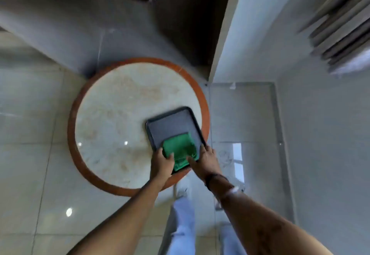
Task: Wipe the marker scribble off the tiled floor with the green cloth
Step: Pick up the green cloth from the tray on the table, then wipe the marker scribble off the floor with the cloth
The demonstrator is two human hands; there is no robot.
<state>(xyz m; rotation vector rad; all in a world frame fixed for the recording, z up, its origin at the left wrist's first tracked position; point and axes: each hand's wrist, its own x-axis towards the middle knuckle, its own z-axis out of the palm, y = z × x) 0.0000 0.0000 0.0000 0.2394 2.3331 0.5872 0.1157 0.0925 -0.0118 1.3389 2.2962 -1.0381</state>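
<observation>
A folded green cloth (pixel 181 148) lies in the near half of a dark rectangular tray (pixel 170 122), which rests on the right side of a round marble-topped table (pixel 112 114). My left hand (pixel 161 161) grips the tray's near left corner, its thumb lying on the cloth. My right hand (pixel 207 159) grips the near right corner, thumb also on the cloth and fingers along the tray's right edge. A faint dark marker scribble (pixel 225 157) shows on the glossy floor tile just right of the table, beside my right hand.
The table's brown rim (pixel 72 134) stands over pale floor tiles (pixel 30 174). My legs in light trousers (pixel 183 214) stand below the tray. A white wall corner (pixel 224 54) rises at the right, with stacked boards (pixel 340 34) at the far right.
</observation>
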